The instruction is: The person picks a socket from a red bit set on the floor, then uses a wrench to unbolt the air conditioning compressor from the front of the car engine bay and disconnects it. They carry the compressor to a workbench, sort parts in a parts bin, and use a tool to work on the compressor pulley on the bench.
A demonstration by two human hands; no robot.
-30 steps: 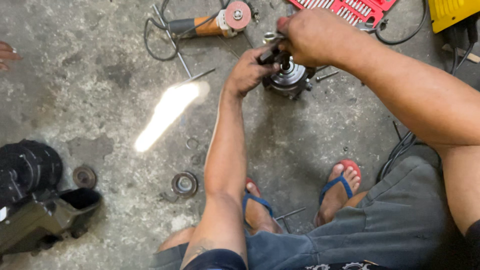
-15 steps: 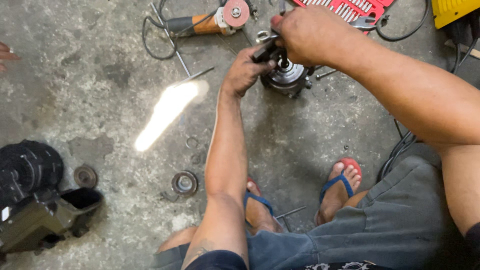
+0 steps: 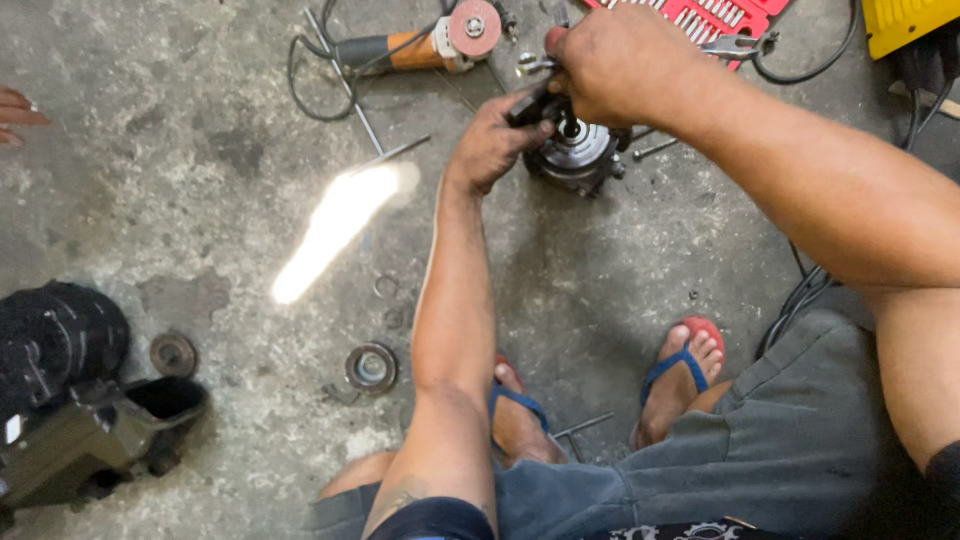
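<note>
A round metal hub [image 3: 578, 152] is stood on the concrete floor [image 3: 200, 150], its shaft pointing straight up toward the camera. The left hand [image 3: 492, 140] is closed around a dark tool [image 3: 530, 105] at the hub's upper-left edge. The right hand [image 3: 610, 62] is held directly above the hub's centre, fingers curled shut on a small metal piece [image 3: 527, 64]; what exactly is pinched cannot be told. Thus the hub lies just below and between both hands, with the right hand nearer the upright shaft. An angle grinder [image 3: 420, 45] lies beyond the left hand, a red tool tray [image 3: 715, 15] beyond the right. A bearing ring [image 3: 371, 367] lies well apart, near the left foot [image 3: 520, 420].
</note>
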